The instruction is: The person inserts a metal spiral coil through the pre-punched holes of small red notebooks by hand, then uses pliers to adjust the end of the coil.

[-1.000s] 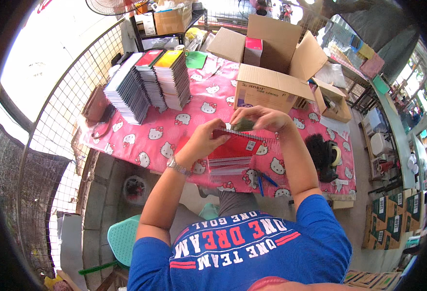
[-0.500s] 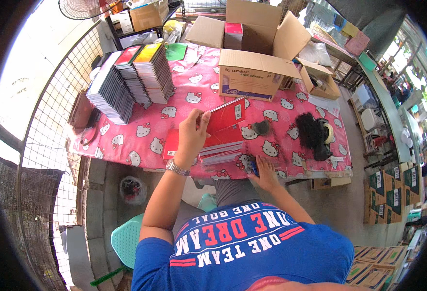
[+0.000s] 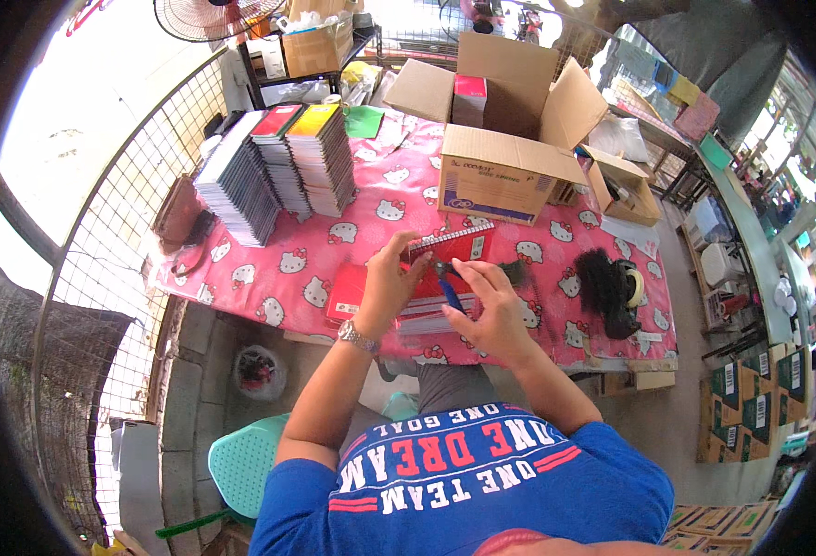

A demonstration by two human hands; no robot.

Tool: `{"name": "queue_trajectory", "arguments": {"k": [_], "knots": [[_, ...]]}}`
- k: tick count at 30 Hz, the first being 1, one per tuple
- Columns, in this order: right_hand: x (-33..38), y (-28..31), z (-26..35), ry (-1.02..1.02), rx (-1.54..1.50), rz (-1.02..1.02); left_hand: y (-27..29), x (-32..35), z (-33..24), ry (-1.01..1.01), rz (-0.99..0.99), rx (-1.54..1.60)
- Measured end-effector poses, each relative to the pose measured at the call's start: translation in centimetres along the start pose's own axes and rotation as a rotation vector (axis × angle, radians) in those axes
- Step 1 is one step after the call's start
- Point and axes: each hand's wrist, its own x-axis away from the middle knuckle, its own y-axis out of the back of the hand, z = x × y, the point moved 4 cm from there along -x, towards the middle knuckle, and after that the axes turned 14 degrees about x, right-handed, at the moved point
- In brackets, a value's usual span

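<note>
My left hand is closed on the left end of a red spiral notebook, its wire-bound edge facing away from me. In my right hand is a pair of blue-handled pliers, with the dark jaws up against the notebook near my left fingertips. Whether the jaws grip the wire cannot be made out. Below both hands lies a low stack of notebooks, page edges toward me. Another red notebook lies flat beside it, partly behind my left hand.
Tall notebook stacks stand at the left of the pink patterned table. An open cardboard box sits at the back, a smaller box beside it. On the right are a black bristly bundle and a tape dispenser.
My right hand has come up from the table's front edge with the pliers to the notebook's bound edge. The notebook in my left hand has turned slightly. The view has shifted.
</note>
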Motion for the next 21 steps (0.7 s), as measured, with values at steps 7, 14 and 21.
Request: {"name": "queue_trajectory", "arguments": {"k": [7,14,21], "knots": [[-1.5,-0.2,1.4,0.093,0.161,0.003,0.2,0.4,1.2,0.016,0.047,0.126],[-0.2,-1.1,-0.3,-0.199,-0.408,0.333,0.5,1.8,-1.8,-0.388,-0.037,-0.145],[5.4,-2.9,-11.1,-0.404,-0.237,0.062,9.3,0.7,6.1,-0.049,-0.503,0.262]]}}
